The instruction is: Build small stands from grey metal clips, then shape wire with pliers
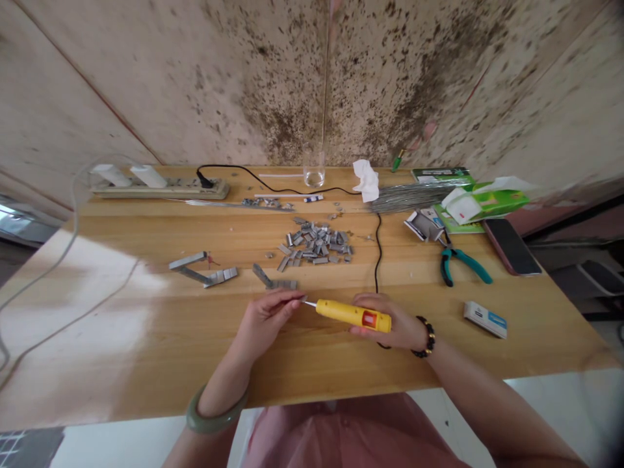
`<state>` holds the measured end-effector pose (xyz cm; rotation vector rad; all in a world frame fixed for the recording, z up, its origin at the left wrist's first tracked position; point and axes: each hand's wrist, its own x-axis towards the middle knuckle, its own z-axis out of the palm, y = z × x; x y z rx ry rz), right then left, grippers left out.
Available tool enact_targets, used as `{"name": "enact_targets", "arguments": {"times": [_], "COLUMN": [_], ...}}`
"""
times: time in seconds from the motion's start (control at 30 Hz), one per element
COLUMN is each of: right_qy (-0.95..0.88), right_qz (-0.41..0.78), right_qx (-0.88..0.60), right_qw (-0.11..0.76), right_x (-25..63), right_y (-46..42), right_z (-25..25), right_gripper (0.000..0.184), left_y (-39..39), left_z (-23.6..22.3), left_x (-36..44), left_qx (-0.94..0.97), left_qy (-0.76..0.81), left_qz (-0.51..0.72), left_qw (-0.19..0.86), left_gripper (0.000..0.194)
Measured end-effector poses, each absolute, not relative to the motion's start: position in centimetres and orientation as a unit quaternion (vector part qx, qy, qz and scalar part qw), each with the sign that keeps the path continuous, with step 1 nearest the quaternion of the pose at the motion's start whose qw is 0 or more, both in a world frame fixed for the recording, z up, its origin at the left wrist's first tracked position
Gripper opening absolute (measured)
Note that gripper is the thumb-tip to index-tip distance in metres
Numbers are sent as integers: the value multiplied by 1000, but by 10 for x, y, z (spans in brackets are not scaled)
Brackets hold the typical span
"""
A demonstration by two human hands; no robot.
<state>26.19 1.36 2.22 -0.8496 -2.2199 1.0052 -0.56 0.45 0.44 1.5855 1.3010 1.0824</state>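
My right hand (390, 325) is wrapped around a yellow hot glue gun (344, 312) with a thin pale nozzle, which points left. The nozzle tip meets the fingertips of my left hand (270, 318). There the thumb and fingers are pinched together on something small, mostly hidden. Just beyond my left hand lies a joined piece of grey staple strips (273, 281). Farther left is a larger angled piece of staple strips (199, 270). A pile of loose grey staple strips (316, 244) covers the table's middle, beyond both hands.
Teal-handled pliers (465, 263), a small box (486, 318), an opened box (425, 225) and a phone (511, 246) lie right. Behind are a bundle of thin wires (414, 195), a tissue pack (497, 200), a glass (314, 172) and a power strip (160, 188). A black cord (378, 253) crosses the table (160, 351).
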Motion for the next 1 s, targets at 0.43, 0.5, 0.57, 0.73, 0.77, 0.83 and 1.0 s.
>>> {"name": "enact_targets", "arguments": {"times": [0.43, 0.5, 0.57, 0.73, 0.77, 0.83, 1.0], "right_qy": [-832, -832, -832, -830, -829, -827, -825], "right_qz": [371, 368, 364, 362, 364, 367, 378], "right_qx": [-307, -309, -312, -311, -308, -303, -294], "right_qw": [276, 278, 280, 288, 292, 300, 301], "right_x": [262, 262, 263, 262, 262, 261, 261], "right_y": [15, 15, 15, 15, 15, 16, 16], "right_z": [22, 21, 21, 22, 22, 22, 25], "right_gripper": [32, 32, 31, 31, 30, 29, 25], "left_y": [4, 4, 4, 4, 4, 4, 4], "left_z": [1, 2, 2, 1, 0, 0, 2], "left_x": [-7, -7, -6, -7, -7, -8, -7], "left_qx": [619, 618, 619, 620, 619, 618, 621], "left_qy": [517, 518, 518, 517, 518, 517, 513], "left_qz": [427, 425, 423, 421, 422, 425, 428], "left_qw": [408, 411, 411, 413, 413, 411, 410], "left_gripper": [21, 21, 21, 20, 20, 19, 18]}}
